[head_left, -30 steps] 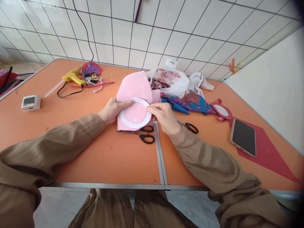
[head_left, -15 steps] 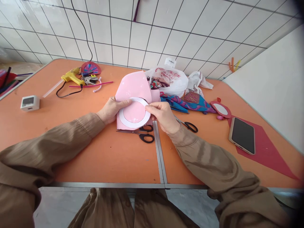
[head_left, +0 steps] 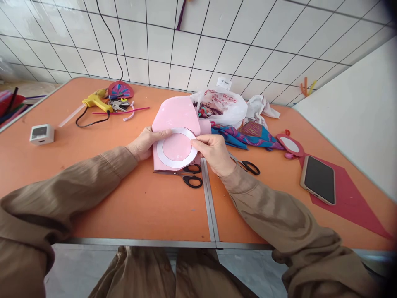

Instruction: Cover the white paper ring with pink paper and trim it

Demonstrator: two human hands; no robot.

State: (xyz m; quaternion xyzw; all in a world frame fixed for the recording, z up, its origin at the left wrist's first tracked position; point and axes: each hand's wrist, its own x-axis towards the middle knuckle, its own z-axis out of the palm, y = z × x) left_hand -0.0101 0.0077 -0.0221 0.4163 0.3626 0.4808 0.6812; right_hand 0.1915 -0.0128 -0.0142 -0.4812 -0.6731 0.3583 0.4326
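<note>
Pink sheet [head_left: 176,116], white ring [head_left: 177,147], orange table [head_left: 139,203], black-handled scissors [head_left: 189,176]

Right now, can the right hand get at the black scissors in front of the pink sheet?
Probably yes. The scissors lie bare just beside the right hand, nothing between them; but it pinches the white ring and must release that first.

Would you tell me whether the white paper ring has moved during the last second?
No. The white paper ring lies where it did on the pink sheet, its lower edge still just above the black scissors.
</note>
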